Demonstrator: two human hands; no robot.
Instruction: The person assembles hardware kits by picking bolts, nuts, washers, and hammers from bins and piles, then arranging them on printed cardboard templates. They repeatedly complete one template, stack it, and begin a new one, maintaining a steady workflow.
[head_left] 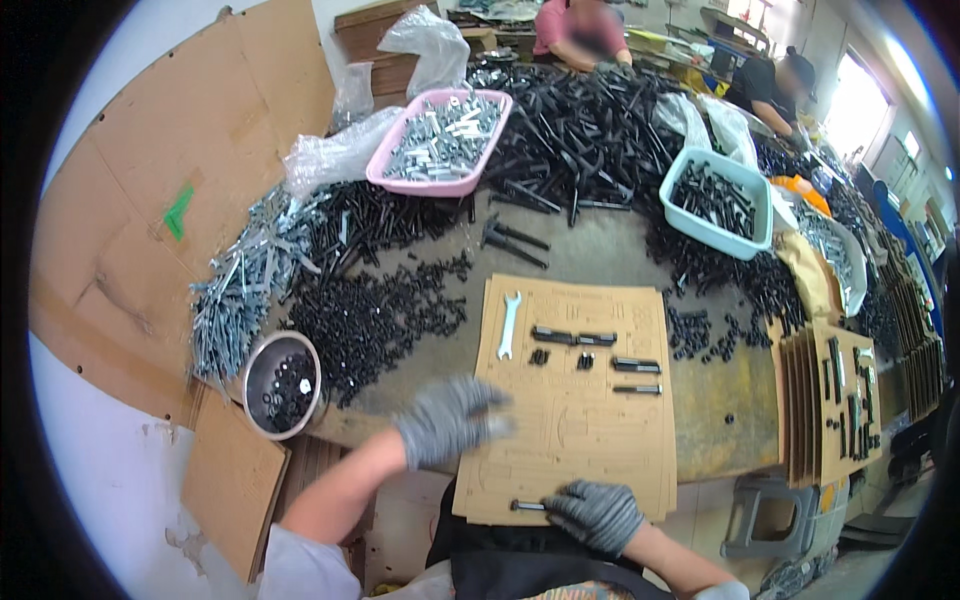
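My right hand [597, 513], in a grey knit glove, is closed on one end of a dark bolt [527, 505] at the near edge of the printed cardboard sheet [560, 460]. My left hand [450, 420], gloved the same way, hovers by the sheet's left edge. Its fingers are stretched out and a little blurred, and nothing shows in them. Farther up the sheet lie a silver open-end wrench [509, 325], long black bolts [575, 337], two small clusters of black hardware [540, 357], and shorter black pieces [636, 365] on the right.
Loose black nuts [380, 310] and a metal bowl [283, 385] are at left. Behind stand a pink basin [440, 187] of silver parts, a black parts heap [580, 130] and a light-blue basin [715, 238]. Stacked cardboard sheets [800, 410] stand right. Two people work beyond.
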